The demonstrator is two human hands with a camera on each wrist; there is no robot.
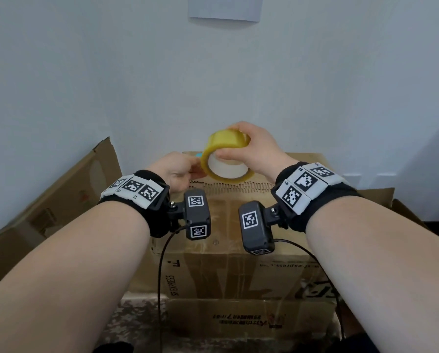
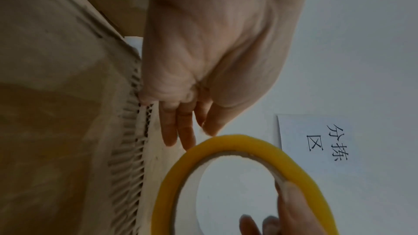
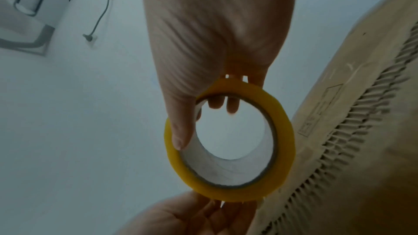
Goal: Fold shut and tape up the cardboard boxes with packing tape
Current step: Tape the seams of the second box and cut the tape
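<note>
While my right hand (image 1: 254, 149) clamps the yellow tape roll (image 1: 226, 157), thumb hooked in its core, at frame centre above the closed cardboard box (image 1: 228, 225), my left hand (image 1: 177, 171) pinches at its rim, probably hunting the loose end.

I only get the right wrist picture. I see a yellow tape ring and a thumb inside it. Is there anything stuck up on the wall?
Observer: Yes, the left wrist view shows a white paper sign with black characters on the wall.
Child: What is the other hand doing?
Observer: In the left wrist view, the left hand pinches something thin beside the tape roll; I cannot tell if it is the tape end.
Child: Is the box closed?
Observer: The head view shows the cardboard box with its top flaps folded down.
</note>
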